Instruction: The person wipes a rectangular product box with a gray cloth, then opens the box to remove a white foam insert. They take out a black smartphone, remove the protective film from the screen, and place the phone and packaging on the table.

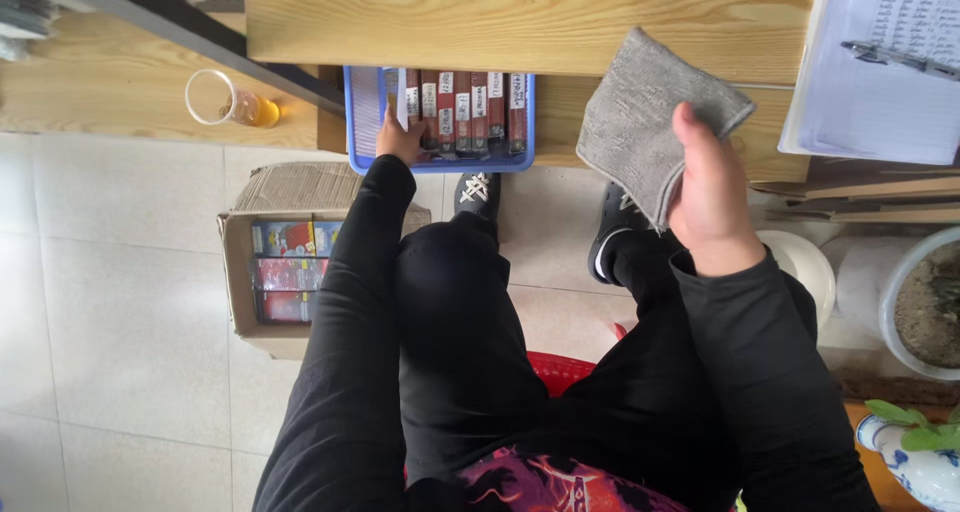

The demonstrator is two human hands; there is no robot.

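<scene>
The left hand reaches to about 11 o'clock from the seated person's lap, into a blue rectangular plastic basket on a low wooden shelf. Its fingers curl closed around one of the upright red slim cases with white labels, the leftmost of the row; the fingertips are hidden behind the cases, so how firm the grip is stays unclear. The basket's top edge is cut off by the light wooden tabletop above it.

The right hand, at about 1 o'clock, is closed on a folded grey microfibre cloth, thumb pressed over its lower edge; the fingers behind the cloth cannot be seen. The cloth covers part of the shelf's front edge.

At 9 o'clock an open brown cardboard box sits on the pale tiled floor with more colourful cases inside, partly hidden by the left sleeve. At 10 o'clock a clear plastic cup holding a little amber liquid lies tilted on the wooden ledge. At 2 o'clock a white sheet of written paper with a pen on it is cut off by the frame's edge. Two black shoes peek out beyond the knees.
</scene>
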